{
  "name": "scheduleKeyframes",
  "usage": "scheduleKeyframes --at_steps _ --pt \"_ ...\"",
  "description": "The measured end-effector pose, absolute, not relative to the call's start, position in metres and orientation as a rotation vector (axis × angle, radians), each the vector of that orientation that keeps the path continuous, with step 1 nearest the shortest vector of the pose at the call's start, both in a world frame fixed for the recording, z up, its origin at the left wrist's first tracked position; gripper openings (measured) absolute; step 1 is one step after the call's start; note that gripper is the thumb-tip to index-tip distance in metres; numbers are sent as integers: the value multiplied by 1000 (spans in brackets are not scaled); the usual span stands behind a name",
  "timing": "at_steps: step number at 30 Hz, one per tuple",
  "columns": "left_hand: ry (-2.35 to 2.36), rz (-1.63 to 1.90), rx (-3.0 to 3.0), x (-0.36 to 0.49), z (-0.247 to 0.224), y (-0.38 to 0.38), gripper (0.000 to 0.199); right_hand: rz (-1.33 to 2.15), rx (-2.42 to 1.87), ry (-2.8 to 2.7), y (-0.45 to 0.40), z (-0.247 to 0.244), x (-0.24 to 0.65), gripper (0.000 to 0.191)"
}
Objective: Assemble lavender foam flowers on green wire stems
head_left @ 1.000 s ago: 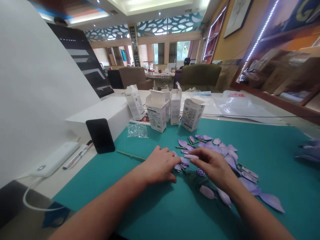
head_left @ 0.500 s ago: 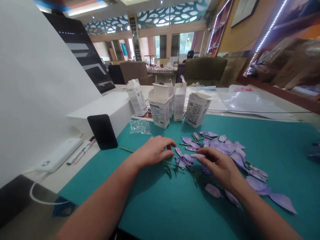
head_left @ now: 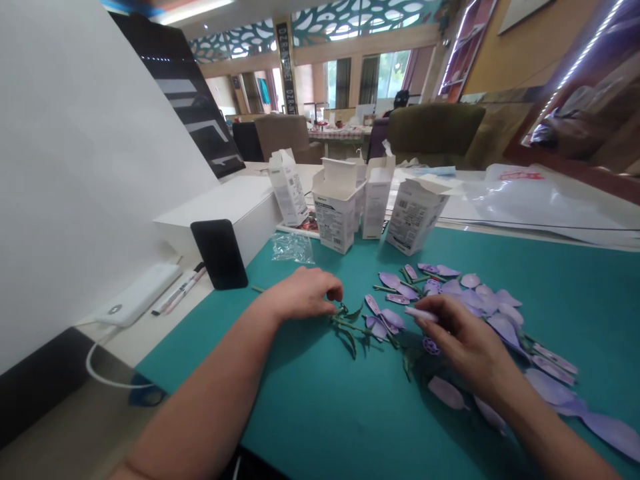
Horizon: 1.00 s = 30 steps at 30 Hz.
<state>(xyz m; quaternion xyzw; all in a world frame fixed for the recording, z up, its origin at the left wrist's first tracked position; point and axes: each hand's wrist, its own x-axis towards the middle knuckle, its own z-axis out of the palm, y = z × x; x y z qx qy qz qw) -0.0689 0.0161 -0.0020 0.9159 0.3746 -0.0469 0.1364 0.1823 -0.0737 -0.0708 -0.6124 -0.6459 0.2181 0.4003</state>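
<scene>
My left hand (head_left: 311,293) is curled over a green artificial flower stem (head_left: 350,325) with small leaves, thumb and fingers closed around it near its leafy part. The grip itself is partly hidden by the hand. A thin, pale purple petal (head_left: 419,313) is pinched between the thumb and fingers of my right hand (head_left: 460,333), seen nearly edge-on. Between the hands lies a small cluster of purple petals (head_left: 384,323). Beside and behind my right hand spreads a pile of loose purple petals (head_left: 505,313), with a separate petal (head_left: 447,393) below it.
A green mat (head_left: 310,407) covers the table. Several white boxes (head_left: 334,220) stand at its back, beside crumpled clear plastic (head_left: 293,248). To the left are an upright black phone (head_left: 219,255), pens (head_left: 177,291) and a white power strip (head_left: 140,293). A plastic bag (head_left: 530,200) lies back right.
My left hand has drawn slightly left from the petal cluster and its fingers have curled in over the stem. My right hand still pinches the petal, farther from the cluster. The view has shifted.
</scene>
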Motion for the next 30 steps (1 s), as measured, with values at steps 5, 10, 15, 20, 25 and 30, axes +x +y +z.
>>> scheduleKeyframes --at_steps 5,10,15,20,25,30 --pt "1115 -242 2662 -69 -3 15 15 587 -1529 -1589 -73 -74 185 29" --pt "1125 -354 2683 -63 -8 13 16 609 -1577 -1520 -72 -72 188 42" --pt "1145 -394 2723 -56 -15 10 16 709 -1521 -1369 -73 -66 186 43" --pt "1104 -336 2738 -54 -19 14 6 835 -1369 -1183 -70 -60 185 44" --pt "1094 -89 2550 -55 -9 13 11 855 -1343 -1055 -67 -57 190 41" --pt "906 237 2159 -53 14 -1 22 883 -1248 -838 -64 -59 197 37"
